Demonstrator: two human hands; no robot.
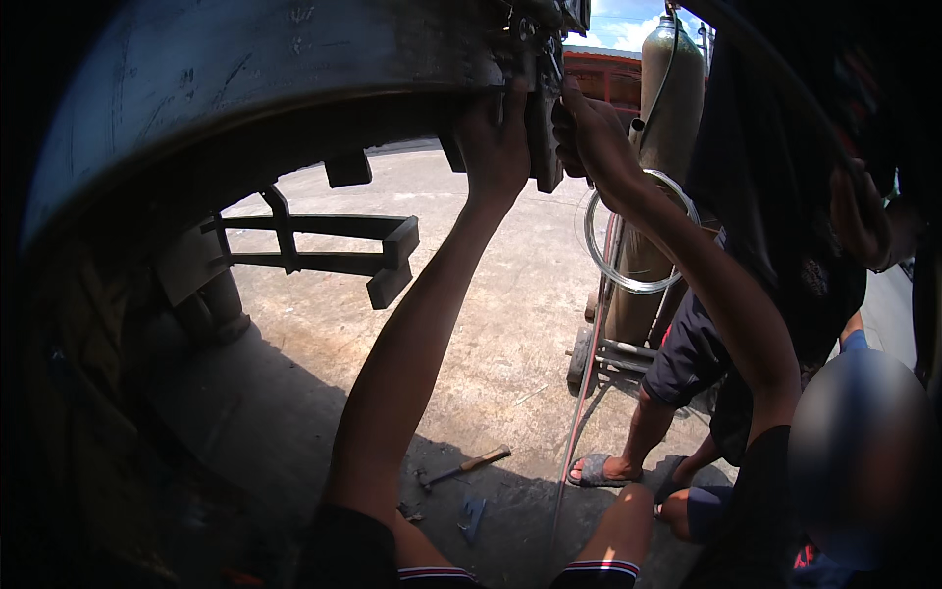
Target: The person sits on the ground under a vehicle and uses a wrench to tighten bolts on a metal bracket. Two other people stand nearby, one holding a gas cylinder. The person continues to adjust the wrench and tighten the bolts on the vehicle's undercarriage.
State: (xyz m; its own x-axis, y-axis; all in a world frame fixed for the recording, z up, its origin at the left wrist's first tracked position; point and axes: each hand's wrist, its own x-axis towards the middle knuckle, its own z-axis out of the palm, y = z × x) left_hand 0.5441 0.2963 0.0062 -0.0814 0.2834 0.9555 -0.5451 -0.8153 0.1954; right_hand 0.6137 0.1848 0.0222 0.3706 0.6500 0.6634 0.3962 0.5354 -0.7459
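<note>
Above me a large dark metal body [245, 59] curves across the upper left. A dark metal bracket [546, 147] hangs down at its right end. My left hand [496, 147] reaches up to the bracket's left side and grips it, thumb pointing up, the other fingers mostly lost in shade. On the bracket's right side my right hand [599, 142] is closed, fingers curled toward the metal. A slim shiny metal piece [554, 67] stands just above these fingers. What the right hand grips is too dark to name.
A tall gas cylinder [672, 108] stands on a wheeled cart, a coil of wire [592, 236] hanging by it. Close on my right stands a person [775, 245] in dark clothes. A hammer [466, 465] and a hose [579, 422] lie below; a dark metal frame [334, 263] juts in at left.
</note>
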